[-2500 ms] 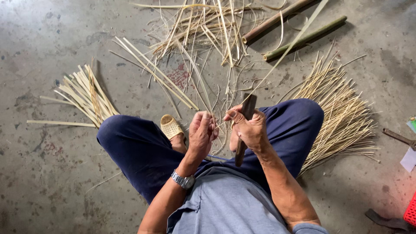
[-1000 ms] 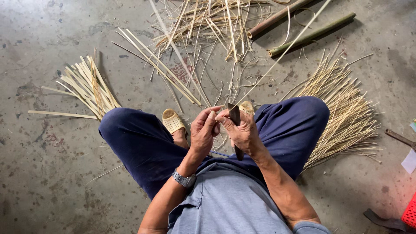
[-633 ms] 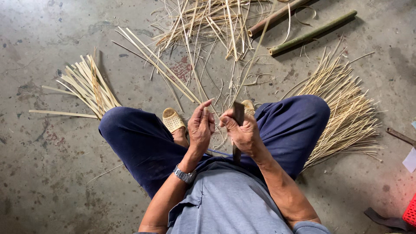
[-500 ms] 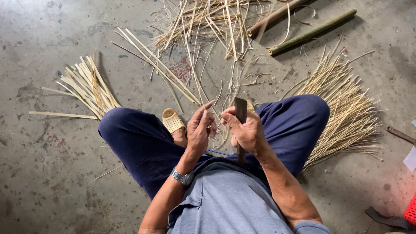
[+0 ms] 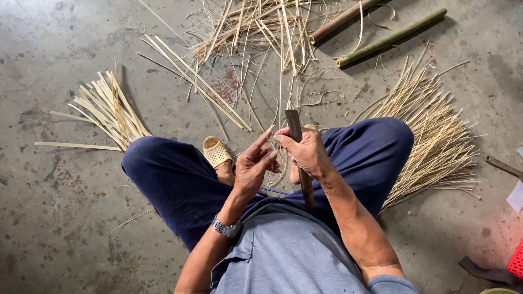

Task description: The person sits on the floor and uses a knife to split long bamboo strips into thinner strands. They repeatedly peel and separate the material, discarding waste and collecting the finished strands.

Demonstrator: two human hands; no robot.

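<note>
I sit cross-legged on a concrete floor in dark blue trousers. My right hand (image 5: pixel 308 152) grips a dark, narrow knife (image 5: pixel 294 124) that stands nearly upright, its lower end running down past my wrist. My left hand (image 5: pixel 255 166), with a watch on the wrist, is right beside it. Its thumb and middle fingers pinch a thin bamboo strip (image 5: pixel 281 81) at the blade, while the index finger points up. The strip runs from my hands toward the pile ahead.
A bundle of flat bamboo slats (image 5: pixel 109 109) lies at left and a fan of thin splints (image 5: pixel 430 125) at right. Loose strips (image 5: pixel 256 27) and two bamboo poles (image 5: pixel 389 38) lie ahead. A sandal (image 5: pixel 217 151) shows at my knee, a red basket (image 5: pixel 516 261) at the lower right.
Both hands stayed together in front of me. The knife shifted from tilted to nearly upright, and my left index finger lifted away from the strip.
</note>
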